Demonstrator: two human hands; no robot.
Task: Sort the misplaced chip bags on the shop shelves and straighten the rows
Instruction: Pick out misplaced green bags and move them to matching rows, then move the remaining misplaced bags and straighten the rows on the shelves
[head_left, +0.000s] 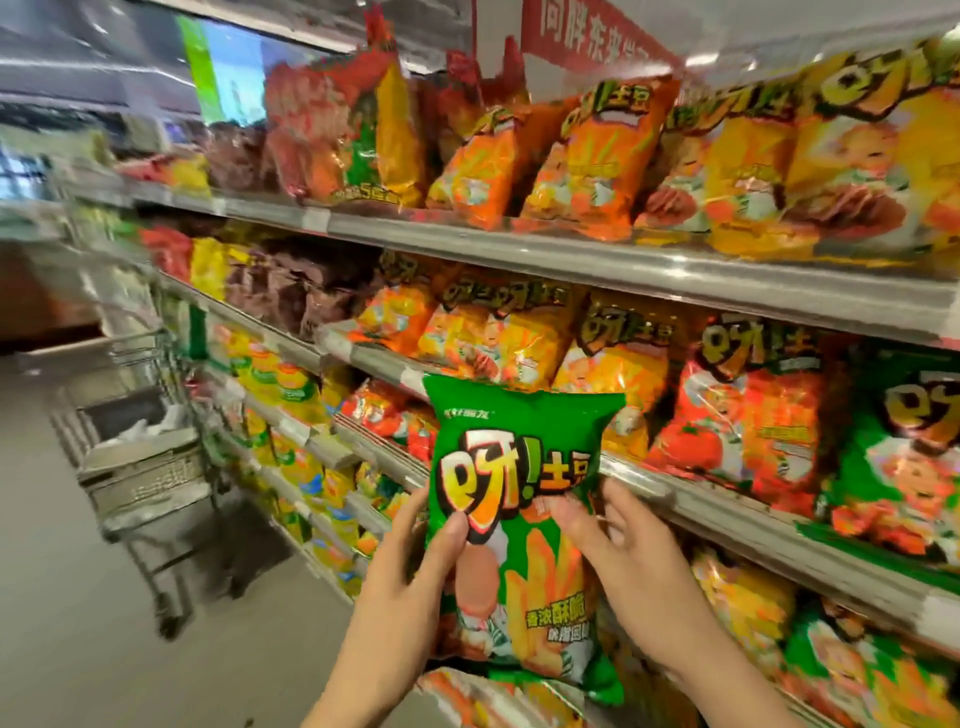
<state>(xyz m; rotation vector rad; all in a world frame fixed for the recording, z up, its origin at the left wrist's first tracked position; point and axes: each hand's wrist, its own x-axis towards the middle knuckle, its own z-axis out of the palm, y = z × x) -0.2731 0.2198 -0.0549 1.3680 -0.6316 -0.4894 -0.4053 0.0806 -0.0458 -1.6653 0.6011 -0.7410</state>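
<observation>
Green bag (519, 525): upright, front facing the camera, held up in the aisle just in front of the shelf edges, apart from the rows.
Left hand (410, 571): grips the bag's left edge; thumb pressed on the front near the big lettering, fingers behind.
Right hand (618, 540): grips the bag's right side; thumb on the front, fingers curled round the edge.
Top shelf (519, 249): orange bags (597, 161) and yellow bags (748, 171) leaning side by side, red and brown packs further left.
Middle shelf (727, 509): yellow bags behind the held one, a red bag (748, 421) to its right, another green bag of the same kind (904, 457) at the far right.
Lower shelf (810, 654): more orange and green bags, partly hidden by the right forearm.
Left end of shelves: rows of yellow and green packs (280, 389), blurred, print unreadable.
Cart (145, 467): metal shopping cart standing in the aisle to the left, well apart from the hands, something pale inside, too blurred to tell what.
Floor (78, 623): grey, smooth.
Red sign (587, 36): white characters, above the top shelf.
</observation>
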